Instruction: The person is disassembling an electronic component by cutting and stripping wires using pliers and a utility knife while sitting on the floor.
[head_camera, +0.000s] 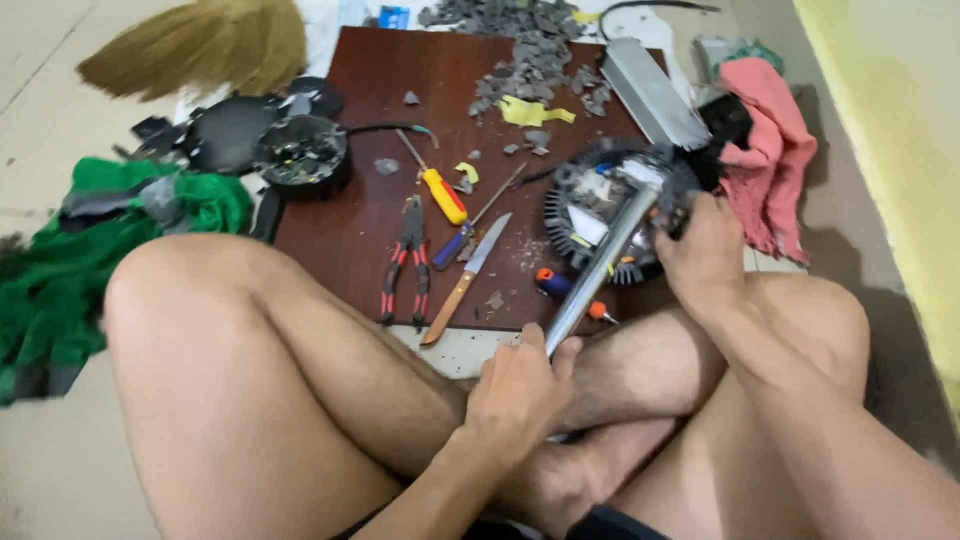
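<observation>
My left hand (520, 385) is closed around the lower end of a grey metal bar (600, 265), whose top rests on the round finned motor part (590, 215). My right hand (705, 250) clamps that part's right edge, at the wooden board's (380, 230) right side. On the board, left of the part, lie a knife (465, 280), pliers (405, 265) and a yellow-handled screwdriver (440, 190).

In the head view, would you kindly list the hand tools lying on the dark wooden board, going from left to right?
Red-handled pliers → yellow-handled screwdriver → wooden-handled knife → orange-handled tool by the metal bar.
</observation>
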